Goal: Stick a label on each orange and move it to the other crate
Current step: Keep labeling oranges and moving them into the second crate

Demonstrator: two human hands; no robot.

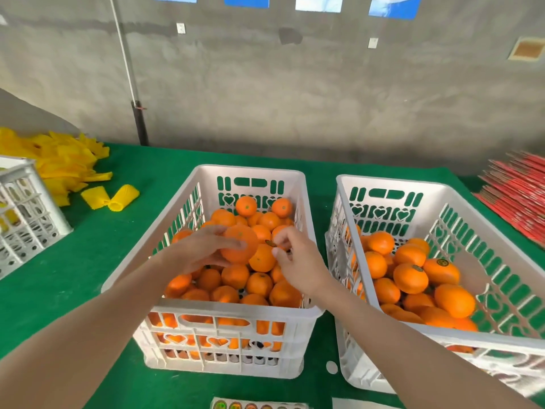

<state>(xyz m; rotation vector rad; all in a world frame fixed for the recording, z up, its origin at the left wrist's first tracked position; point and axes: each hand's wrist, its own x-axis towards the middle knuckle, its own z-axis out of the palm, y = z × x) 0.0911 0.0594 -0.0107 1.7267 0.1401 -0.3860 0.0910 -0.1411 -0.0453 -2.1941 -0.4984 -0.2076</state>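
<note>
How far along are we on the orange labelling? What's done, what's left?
Done: the right crate is partly filled, and two labelled oranges show on top. In hand: the left-hand grip holds an orange over the left crate, while the right-hand grip pinches a label beside it. Left: the left crate is heaped with oranges showing no labels, so most of the job likely remains.

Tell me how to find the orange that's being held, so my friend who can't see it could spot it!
Look at the green table, then the middle white crate, piled with oranges. Above that pile the left hand holds one orange. It is the only one lifted off the heap, with the right hand pinching a small dark label right beside it.
</note>
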